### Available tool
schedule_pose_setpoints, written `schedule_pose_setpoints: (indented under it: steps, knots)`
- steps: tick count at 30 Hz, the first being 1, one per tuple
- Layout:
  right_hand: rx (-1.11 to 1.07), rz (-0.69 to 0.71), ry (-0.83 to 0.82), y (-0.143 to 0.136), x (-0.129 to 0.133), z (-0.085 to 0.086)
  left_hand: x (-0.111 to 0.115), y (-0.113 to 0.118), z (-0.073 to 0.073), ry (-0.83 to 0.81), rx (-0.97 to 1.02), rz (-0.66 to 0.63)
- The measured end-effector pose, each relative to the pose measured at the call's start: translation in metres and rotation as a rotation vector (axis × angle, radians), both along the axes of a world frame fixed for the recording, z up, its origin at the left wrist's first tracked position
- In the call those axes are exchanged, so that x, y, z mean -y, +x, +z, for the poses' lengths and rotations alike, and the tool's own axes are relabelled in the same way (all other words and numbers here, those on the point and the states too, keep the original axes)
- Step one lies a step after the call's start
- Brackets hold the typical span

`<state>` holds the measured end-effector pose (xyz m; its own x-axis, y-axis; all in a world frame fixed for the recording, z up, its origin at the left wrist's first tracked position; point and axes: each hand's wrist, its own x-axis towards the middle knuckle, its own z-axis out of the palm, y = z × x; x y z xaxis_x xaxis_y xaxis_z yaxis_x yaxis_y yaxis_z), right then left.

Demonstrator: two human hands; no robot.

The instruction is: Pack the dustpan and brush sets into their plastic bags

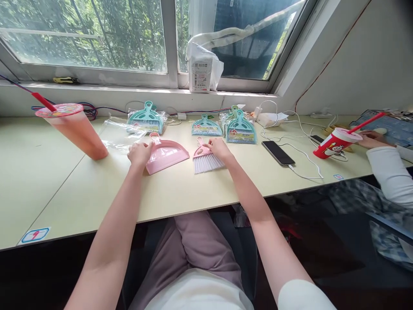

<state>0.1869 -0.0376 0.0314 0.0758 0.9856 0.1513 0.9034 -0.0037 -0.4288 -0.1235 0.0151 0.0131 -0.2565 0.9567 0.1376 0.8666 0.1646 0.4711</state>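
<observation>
My left hand (139, 153) grips the left edge of a small pink dustpan (166, 156) lying on the pale desk (97, 193). Right beside it lies a small pink brush (205, 159) with white bristles, and my right hand (219, 148) holds its handle end. An empty clear plastic wrapper (121, 134) lies just behind my left hand. Behind both hands stand three packed teal dustpan sets (146, 118), (205, 126), (240, 128), all in plastic wrap.
A tall orange drink with a red straw (75, 129) stands at the left. A black phone on a white cable (278, 152) lies right of the brush. Another person's sleeve and hand (383, 165) rest by a red cup (335, 143). A white bag (202, 69) sits on the sill.
</observation>
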Motion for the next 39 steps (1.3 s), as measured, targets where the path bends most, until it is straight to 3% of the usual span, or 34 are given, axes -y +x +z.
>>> schedule_pose_setpoints:
  steps: [4,11,17,20,24,28,30,33,37,39]
  knots:
    - [-0.025,-0.058,0.054,0.007,-0.005,-0.003,0.003,0.006,-0.002,0.019,-0.034,-0.028]
    - [0.089,-0.093,0.293,0.012,-0.005,0.001,0.003,0.009,-0.003,0.0,0.014,-0.045]
    - [0.161,0.012,-0.032,0.025,-0.01,-0.009,-0.006,0.004,-0.012,0.046,0.058,-0.073]
    - [0.115,0.031,-0.025,0.028,-0.016,-0.016,-0.009,0.002,-0.017,0.089,0.079,-0.136]
    - [-0.111,0.057,0.069,0.032,-0.019,-0.016,-0.014,0.001,-0.013,0.177,0.454,-0.18]
    - [-0.57,0.213,0.082,0.024,-0.011,-0.003,-0.013,0.006,-0.004,0.278,0.869,-0.196]
    - [-0.756,0.299,0.093,0.012,-0.006,0.004,-0.006,0.012,0.001,0.279,1.002,-0.263]
    - [-0.822,0.31,0.223,-0.011,0.002,0.008,0.01,0.027,0.007,0.185,1.096,-0.476]
    - [-0.621,0.171,0.337,-0.034,0.008,0.003,0.034,0.051,0.008,-0.057,0.998,-0.816]
    - [-0.467,0.143,0.331,-0.038,0.01,0.001,0.04,0.061,0.006,-0.092,0.941,-0.882]
